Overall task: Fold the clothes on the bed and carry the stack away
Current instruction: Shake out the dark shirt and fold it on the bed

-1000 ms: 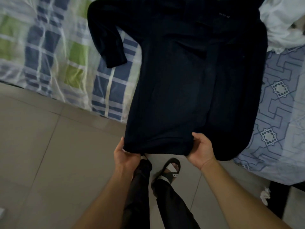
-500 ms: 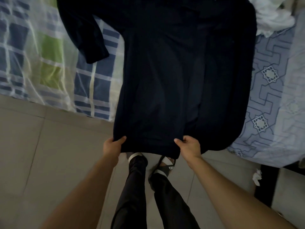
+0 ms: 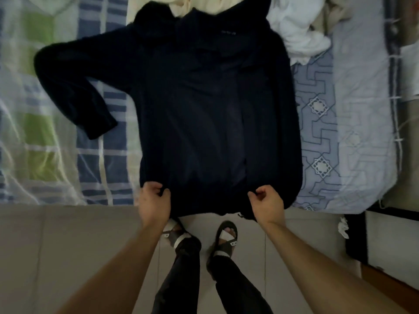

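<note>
A dark navy long-sleeved top [image 3: 204,109] lies spread on the bed, its hem hanging over the near edge. One sleeve [image 3: 74,94] stretches out to the left; the other sleeve is hidden. My left hand [image 3: 154,202] pinches the hem at its left corner. My right hand [image 3: 267,202] grips the hem further right with curled fingers. A cream garment [image 3: 181,5] and a crumpled white garment [image 3: 297,35] lie at the far side of the bed.
The bed carries a checked blue and green sheet [image 3: 45,132] on the left and a pale blue patterned sheet [image 3: 340,132] on the right. I stand on the tiled floor [image 3: 56,245] in sandals. A dark gap and a crumpled scrap [image 3: 342,227] lie at the right.
The view has tilted so more of the top and bed shows. The top now lies flatter and further onto the bed, both hands still holding its hem.
</note>
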{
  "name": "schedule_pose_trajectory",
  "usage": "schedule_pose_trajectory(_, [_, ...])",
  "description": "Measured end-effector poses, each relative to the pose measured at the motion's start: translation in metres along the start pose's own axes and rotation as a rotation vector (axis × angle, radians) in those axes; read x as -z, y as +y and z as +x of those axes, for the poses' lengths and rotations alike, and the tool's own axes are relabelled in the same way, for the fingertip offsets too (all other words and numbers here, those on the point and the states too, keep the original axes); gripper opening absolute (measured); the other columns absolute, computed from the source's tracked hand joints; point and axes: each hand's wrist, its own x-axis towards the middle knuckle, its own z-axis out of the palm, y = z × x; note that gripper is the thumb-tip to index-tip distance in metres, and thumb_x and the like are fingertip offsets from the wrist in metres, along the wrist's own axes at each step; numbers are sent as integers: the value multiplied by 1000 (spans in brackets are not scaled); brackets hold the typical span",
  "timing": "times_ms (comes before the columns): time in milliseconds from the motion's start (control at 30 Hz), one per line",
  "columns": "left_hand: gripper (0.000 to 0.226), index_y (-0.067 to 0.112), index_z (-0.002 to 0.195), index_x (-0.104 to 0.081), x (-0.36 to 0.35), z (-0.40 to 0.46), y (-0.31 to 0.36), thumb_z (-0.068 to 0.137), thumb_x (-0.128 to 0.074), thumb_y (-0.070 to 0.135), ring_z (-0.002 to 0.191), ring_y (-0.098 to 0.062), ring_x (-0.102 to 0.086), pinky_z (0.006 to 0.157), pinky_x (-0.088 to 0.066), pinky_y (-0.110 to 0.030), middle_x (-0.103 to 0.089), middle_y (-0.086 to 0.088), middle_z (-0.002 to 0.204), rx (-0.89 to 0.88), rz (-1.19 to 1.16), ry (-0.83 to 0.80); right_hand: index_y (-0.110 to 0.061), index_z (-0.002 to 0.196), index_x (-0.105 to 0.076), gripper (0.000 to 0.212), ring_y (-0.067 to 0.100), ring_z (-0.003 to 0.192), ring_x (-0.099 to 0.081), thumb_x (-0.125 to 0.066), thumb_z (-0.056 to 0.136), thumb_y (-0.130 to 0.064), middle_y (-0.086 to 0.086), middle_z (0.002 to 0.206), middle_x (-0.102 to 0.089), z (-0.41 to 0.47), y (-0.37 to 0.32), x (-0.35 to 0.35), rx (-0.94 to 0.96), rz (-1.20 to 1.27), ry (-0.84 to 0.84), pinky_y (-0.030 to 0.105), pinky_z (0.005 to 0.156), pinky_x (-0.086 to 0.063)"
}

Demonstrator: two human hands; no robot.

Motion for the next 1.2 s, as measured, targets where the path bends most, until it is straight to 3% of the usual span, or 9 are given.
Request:
schedule_pose_trajectory(167, [11,28,102,-67,-28,16,123,92,-69,23,90,-7,-65,88,-51,-29,-70,13,97,-192,-88,-272,-20,118,-57,55,19,98,-63,-71,83,-61,-4,109,-60,21,-14,12,67,-269,-94,35,80,-55])
schedule_pose_trajectory(300, [13,32,105,-62,-64,39,202,94,-69,29,90,-2,-62,75,-50,-19,-66,14,101,-238,-145,-403,-19,104,-49,33,18,73,-60,-63,91,-45,-4,83,-57,38,-24,0,167,-505,-68,29,55,-44])
schedule_pose_trajectory(433, [35,25,125,-57,-100,75,260,94,-72,34,98,-6,-62,83,-53,-23,-65,9,115,-302,-125,-409,-21,89,-41,18,11,53,-46,-58,91,-24,-7,64,-47,43,-19,3,193,-341,-100,25,42,-27])
schedule_pose_trajectory(667, [86,18,151,-38,-154,133,351,81,-87,36,110,-17,-61,94,-53,-31,-58,-2,127,-195,-307,-354,-33,88,-39,14,7,61,-56,-49,85,-42,-11,70,-55,27,-16,14,429,-72,-402,32,55,-51])
schedule_pose_trajectory(767, [60,14,139,-58,-161,156,373,85,-83,27,107,-17,-64,99,-56,-34,-65,-2,122,-230,-230,-255,-34,106,-56,21,1,71,-57,-53,90,-48,-14,85,-63,51,-26,20,504,-28,-489,24,68,-52])
schedule_pose_trajectory(933, [24,18,114,-75,-137,196,370,90,-69,23,103,-17,-68,97,-54,-27,-73,0,111,-278,-79,115,-18,126,-55,50,18,110,-51,-72,84,-38,-1,116,-54,152,-39,77,337,65,174,31,94,-46])
schedule_pose_trajectory(1000, [26,18,115,-74,-132,203,361,91,-66,25,106,-19,-67,92,-51,-24,-72,-1,115,-257,-27,125,-16,126,-55,59,19,112,-52,-77,81,-47,1,119,-56,192,-42,102,164,80,79,34,96,-47])
schedule_pose_trajectory(1100, [30,18,113,-74,-136,206,354,88,-70,35,101,-20,-69,88,-57,-31,-73,0,110,-199,-58,-9,-23,88,-58,26,12,74,-59,-74,89,-45,-5,82,-61,220,-44,114,148,43,-149,32,69,-50])
schedule_pose_trajectory(1200, [28,18,110,-75,-140,204,357,89,-71,36,95,-19,-70,79,-58,-27,-73,1,105,-196,-88,-129,-13,72,-57,34,10,59,-52,-69,97,-32,-4,64,-56,235,-37,122,125,196,-245,29,58,-41])
